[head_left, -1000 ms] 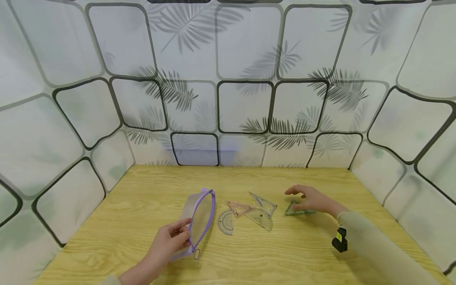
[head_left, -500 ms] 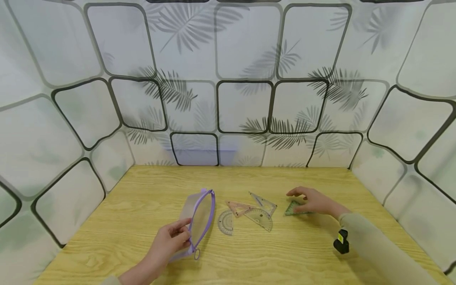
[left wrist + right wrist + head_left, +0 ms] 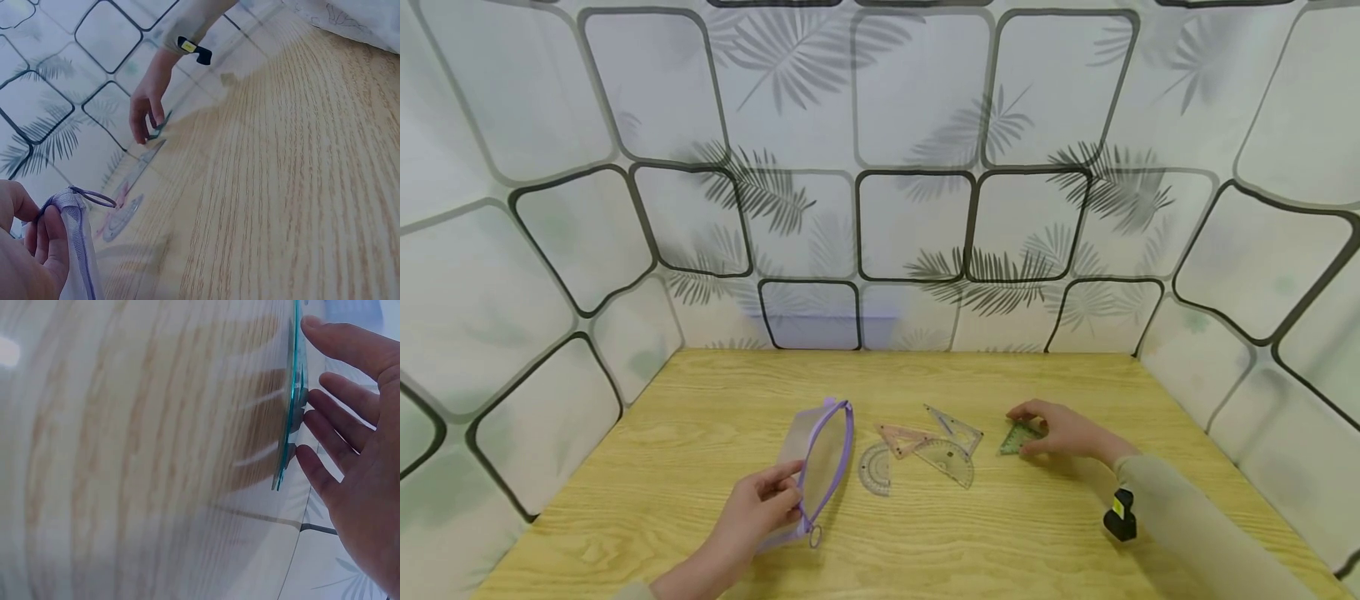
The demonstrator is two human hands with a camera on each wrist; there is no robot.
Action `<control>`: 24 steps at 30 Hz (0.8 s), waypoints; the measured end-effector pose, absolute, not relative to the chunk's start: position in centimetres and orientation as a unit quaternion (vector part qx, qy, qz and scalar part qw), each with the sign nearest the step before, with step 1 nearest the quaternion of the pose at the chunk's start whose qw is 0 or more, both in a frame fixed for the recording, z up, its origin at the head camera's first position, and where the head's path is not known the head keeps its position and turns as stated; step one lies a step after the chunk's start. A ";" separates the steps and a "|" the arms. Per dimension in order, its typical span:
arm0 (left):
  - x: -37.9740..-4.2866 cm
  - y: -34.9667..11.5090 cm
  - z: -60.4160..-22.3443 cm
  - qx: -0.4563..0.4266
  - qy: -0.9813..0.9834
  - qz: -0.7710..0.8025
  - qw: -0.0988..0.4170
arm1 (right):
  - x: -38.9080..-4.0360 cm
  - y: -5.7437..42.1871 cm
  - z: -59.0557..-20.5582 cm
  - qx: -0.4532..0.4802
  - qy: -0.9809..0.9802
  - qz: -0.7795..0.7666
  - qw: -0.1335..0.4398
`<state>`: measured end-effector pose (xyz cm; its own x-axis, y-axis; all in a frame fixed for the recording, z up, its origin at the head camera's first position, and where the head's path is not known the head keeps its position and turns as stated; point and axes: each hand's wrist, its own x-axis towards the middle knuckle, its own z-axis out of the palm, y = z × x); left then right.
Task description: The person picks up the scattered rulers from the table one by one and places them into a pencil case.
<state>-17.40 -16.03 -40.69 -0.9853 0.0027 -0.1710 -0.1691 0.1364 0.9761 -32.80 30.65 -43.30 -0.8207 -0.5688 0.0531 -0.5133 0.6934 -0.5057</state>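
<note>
and here's the right hand [image 3: 1067, 432], half open, fingertips at the flat, green, see-through plastic triangle [image 3: 1017, 440], nearer the right edge of the wood-grained table [image 3: 970, 542] than the left; thin and slick-looking, it's probably best pinched by its rims! the left hand [image 3: 752, 504] pinches the soft, translucent, purple-zipped pouch [image 3: 797, 435], mouth gaping.

Purple edging is being shown by the pouch [image 3: 823, 458], green by the right-hand triangle [image 3: 1019, 437], yellow grain by the table [image 3: 925, 537], grey leaves by the far backdrop [image 3: 917, 225].
</note>
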 end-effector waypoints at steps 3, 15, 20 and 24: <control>-17.4 -16.0 -40.7 -0.051 0.751 0.655 0.068 | -32.7 30.7 -43.6 -0.301 0.918 -0.255 0.046; -17.4 -16.0 -40.7 -0.050 0.753 0.652 0.065 | -32.9 30.9 -43.9 -0.300 0.921 -0.244 0.051; -17.4 -16.0 -40.8 -0.048 0.753 0.653 0.066 | -32.9 30.9 -43.8 -0.300 0.922 -0.240 0.050; -17.5 -16.0 -40.8 -0.047 0.752 0.654 0.068 | -32.8 31.0 -43.8 -0.291 0.923 -0.244 0.053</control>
<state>-17.49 -16.01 -40.80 -0.9864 0.0188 -0.1633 -0.1591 0.1410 0.9771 -32.78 30.96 -43.85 -0.8246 -0.5640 0.0443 -0.5123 0.7112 -0.4813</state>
